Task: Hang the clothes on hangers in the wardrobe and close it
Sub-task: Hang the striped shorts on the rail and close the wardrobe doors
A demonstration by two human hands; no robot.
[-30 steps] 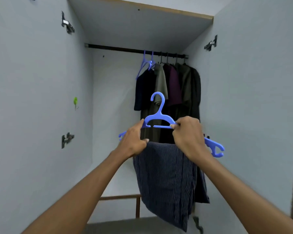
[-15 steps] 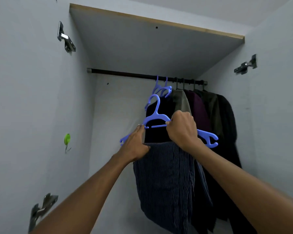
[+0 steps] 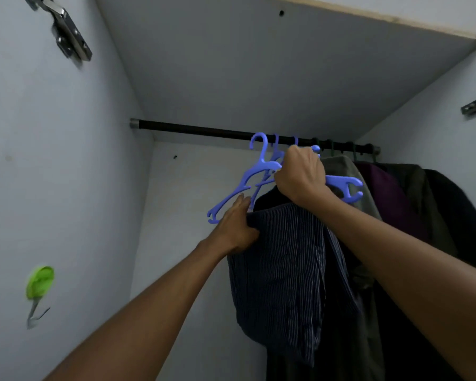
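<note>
A blue plastic hanger (image 3: pixel 241 188) carries a dark pin-striped garment (image 3: pixel 283 273) folded over its bar. My right hand (image 3: pixel 300 174) grips the hanger near its neck, just below the black wardrobe rail (image 3: pixel 198 130). The hanger's hook sits level with the rail, in front of it. My left hand (image 3: pixel 238 226) pinches the top edge of the striped garment at the hanger's left arm. Other blue hangers hook on the rail behind my right hand.
Several dark garments (image 3: pixel 412 215) hang at the rail's right end, olive, purple and black. The rail's left half is bare. A green stick-on hook (image 3: pixel 39 281) sits on the left wall. Metal hinges (image 3: pixel 69 34) are fixed on both side walls.
Both hands have raised the hanger and striped garment up to the rail. The view has tilted upward and moved closer.
</note>
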